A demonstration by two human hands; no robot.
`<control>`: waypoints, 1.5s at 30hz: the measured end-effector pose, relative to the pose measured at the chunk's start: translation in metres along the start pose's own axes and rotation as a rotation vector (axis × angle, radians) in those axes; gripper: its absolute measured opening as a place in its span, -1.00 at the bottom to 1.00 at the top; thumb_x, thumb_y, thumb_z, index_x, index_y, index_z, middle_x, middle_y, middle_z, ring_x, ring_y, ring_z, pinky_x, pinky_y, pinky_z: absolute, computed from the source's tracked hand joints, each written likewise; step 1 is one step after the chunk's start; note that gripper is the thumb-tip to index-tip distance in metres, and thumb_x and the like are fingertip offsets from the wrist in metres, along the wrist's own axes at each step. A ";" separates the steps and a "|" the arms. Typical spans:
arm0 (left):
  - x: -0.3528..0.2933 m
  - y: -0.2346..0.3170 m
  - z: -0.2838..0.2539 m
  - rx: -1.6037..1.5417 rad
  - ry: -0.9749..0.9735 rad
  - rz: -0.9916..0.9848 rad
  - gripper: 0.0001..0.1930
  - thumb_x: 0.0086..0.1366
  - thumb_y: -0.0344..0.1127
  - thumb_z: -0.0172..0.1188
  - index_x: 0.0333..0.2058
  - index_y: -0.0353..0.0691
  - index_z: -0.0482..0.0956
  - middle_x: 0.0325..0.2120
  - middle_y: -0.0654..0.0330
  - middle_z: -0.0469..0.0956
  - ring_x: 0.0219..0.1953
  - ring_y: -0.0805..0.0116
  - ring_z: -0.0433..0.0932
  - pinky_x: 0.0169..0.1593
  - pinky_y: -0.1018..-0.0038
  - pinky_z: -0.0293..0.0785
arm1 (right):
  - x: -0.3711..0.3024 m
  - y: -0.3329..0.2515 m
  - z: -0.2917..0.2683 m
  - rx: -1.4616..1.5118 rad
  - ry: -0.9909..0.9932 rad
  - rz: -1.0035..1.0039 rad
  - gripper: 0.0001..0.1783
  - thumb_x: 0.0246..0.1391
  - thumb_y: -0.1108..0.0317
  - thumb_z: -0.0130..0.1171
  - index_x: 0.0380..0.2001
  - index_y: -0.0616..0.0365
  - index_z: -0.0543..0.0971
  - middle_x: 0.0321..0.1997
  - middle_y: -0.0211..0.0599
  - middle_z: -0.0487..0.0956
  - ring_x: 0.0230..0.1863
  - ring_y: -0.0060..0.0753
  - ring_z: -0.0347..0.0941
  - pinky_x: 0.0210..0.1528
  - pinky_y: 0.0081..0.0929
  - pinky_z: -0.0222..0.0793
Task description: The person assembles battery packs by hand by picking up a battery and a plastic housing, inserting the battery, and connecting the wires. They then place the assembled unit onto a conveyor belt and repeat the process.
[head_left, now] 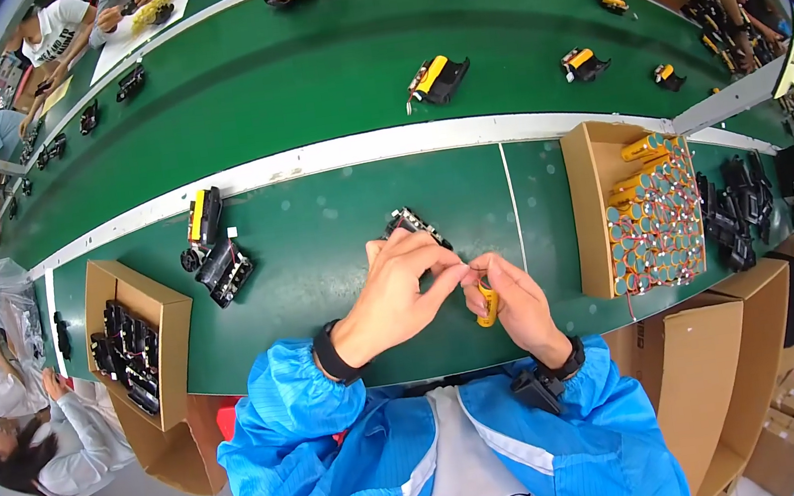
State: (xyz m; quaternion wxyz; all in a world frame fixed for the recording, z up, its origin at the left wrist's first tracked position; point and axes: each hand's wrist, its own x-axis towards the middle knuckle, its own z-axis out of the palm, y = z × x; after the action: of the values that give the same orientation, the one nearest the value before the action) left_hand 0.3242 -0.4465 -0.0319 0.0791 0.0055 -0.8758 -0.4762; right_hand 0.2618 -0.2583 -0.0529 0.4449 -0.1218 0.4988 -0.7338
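A yellow cylindrical battery cell (pixel 488 304) is held upright in the fingers of my right hand (pixel 523 312), close to the front edge of the green bench. My left hand (pixel 407 287) reaches across with thumb and forefinger pinched together, touching the right fingertips. What that pinch holds is too small to make out. Just beyond my left knuckles lies a black plastic housing (pixel 405 219) with small parts on it, partly covered by the hand.
At right, a cardboard box (pixel 590 212) holds many yellow cells with wires; black housings (pixel 738 203) are piled past it. At left stand a box of black assemblies (pixel 171 323) and two loose assemblies (pixel 222 269). Beyond a white rail, a green belt (pixel 316 88) carries several units; people work around.
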 end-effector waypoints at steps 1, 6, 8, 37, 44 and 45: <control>0.001 0.002 -0.004 -0.024 -0.012 -0.008 -0.92 0.17 -0.29 0.33 -0.40 -0.12 0.65 -0.45 0.36 0.53 -0.30 0.39 0.42 -0.14 0.38 0.12 | 0.001 0.000 0.000 0.003 0.003 0.005 -0.61 0.42 0.10 -0.24 -0.14 0.23 0.41 -0.46 -0.39 0.34 -0.44 -0.54 0.19 -0.33 -0.57 0.16; 0.002 0.000 -0.010 -0.064 0.011 0.054 -0.93 0.15 -0.34 0.32 -0.46 -0.11 0.60 -0.46 0.37 0.52 -0.30 0.39 0.41 -0.15 0.39 0.11 | 0.006 0.004 -0.002 -0.105 -0.077 0.039 -0.52 0.42 0.06 -0.27 -0.03 0.29 0.40 -0.34 -0.34 0.42 -0.30 -0.50 0.29 -0.17 -0.54 0.23; 0.002 0.000 -0.011 -0.073 0.015 0.056 -0.93 0.14 -0.35 0.31 -0.48 -0.11 0.59 -0.47 0.36 0.52 -0.31 0.38 0.41 -0.15 0.39 0.11 | 0.008 0.008 -0.003 -0.142 -0.130 0.015 -0.50 0.42 0.04 -0.28 -0.01 0.30 0.41 -0.27 -0.30 0.47 -0.21 -0.48 0.35 -0.09 -0.52 0.26; 0.014 -0.054 -0.033 0.169 -0.018 0.246 -0.76 0.06 -0.38 0.33 -0.25 -0.15 0.56 -0.22 0.21 0.48 -0.11 0.23 0.42 0.01 0.26 0.19 | 0.013 0.017 0.003 -0.073 -0.082 0.113 -0.69 0.00 0.50 -0.15 -0.26 0.38 0.55 -0.67 -0.43 0.34 -0.67 -0.67 0.15 -0.61 -0.63 0.02; 0.017 -0.053 -0.019 0.467 -0.210 0.080 -0.53 0.10 -0.29 0.35 0.00 -0.19 0.48 -0.17 0.09 0.43 -0.10 0.10 0.43 -0.04 0.22 0.39 | 0.019 0.021 0.010 -0.149 0.160 -0.009 -0.68 0.36 0.30 -0.14 -0.24 0.31 0.54 -0.65 -0.47 0.36 -0.66 -0.66 0.24 -0.60 -0.67 0.13; 0.013 -0.053 -0.015 0.472 -0.187 0.018 -0.50 0.10 -0.27 0.35 0.03 -0.21 0.46 -0.18 0.07 0.42 -0.11 0.08 0.44 -0.08 0.22 0.43 | 0.020 0.021 0.010 -0.148 0.162 -0.007 -0.68 0.36 0.30 -0.14 -0.24 0.31 0.54 -0.65 -0.47 0.36 -0.66 -0.66 0.24 -0.60 -0.67 0.13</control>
State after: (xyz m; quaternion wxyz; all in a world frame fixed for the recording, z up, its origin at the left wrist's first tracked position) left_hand 0.3098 -0.4889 -0.0660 -0.0014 -0.0281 -0.9662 -0.2564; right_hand 0.2677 -0.2827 -0.0712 0.3903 -0.0963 0.5854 -0.7041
